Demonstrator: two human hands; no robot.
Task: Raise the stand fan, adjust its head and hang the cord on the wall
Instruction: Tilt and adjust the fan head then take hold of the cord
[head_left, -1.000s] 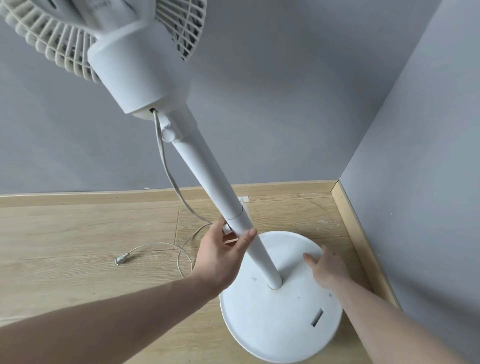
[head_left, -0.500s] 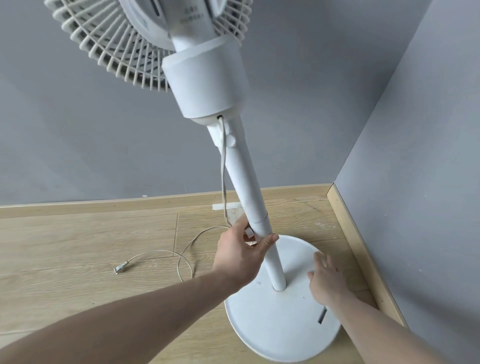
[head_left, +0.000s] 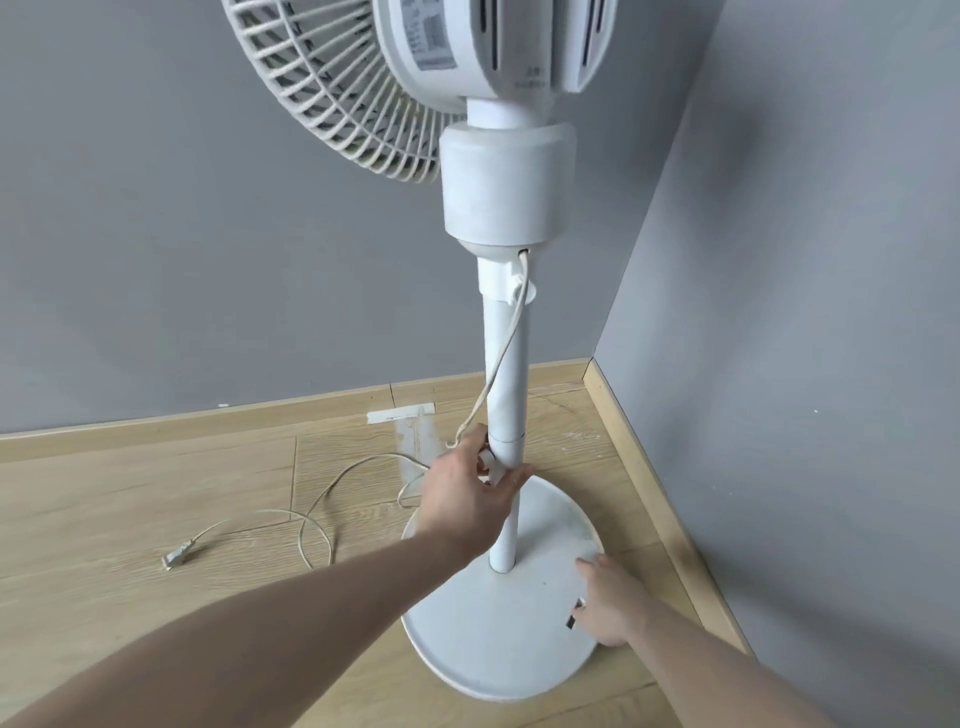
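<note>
A white stand fan stands nearly upright in the room's corner, its pole (head_left: 506, 364) rising from a round base (head_left: 467, 639). The grille and motor housing (head_left: 498, 176) fill the top of the view. My left hand (head_left: 467, 499) grips the pole low down, at the collar with a small knob. My right hand (head_left: 608, 608) lies flat on the base's right side, fingers spread, holding nothing. The white cord (head_left: 498, 364) hangs from under the housing, runs behind my left hand and loops over the floor to its plug (head_left: 176, 557).
Grey walls meet in a corner right of the fan (head_left: 649, 260), with wooden skirting (head_left: 670, 499) along their foot. Wood-look flooring (head_left: 130, 499) spreads to the left. A strip of white tape (head_left: 400, 414) is stuck near the back skirting.
The fan has swung from leaning left to nearly upright, and its head now sits at top centre. My right hand slid back along the base. My left hand kept hold of the pole.
</note>
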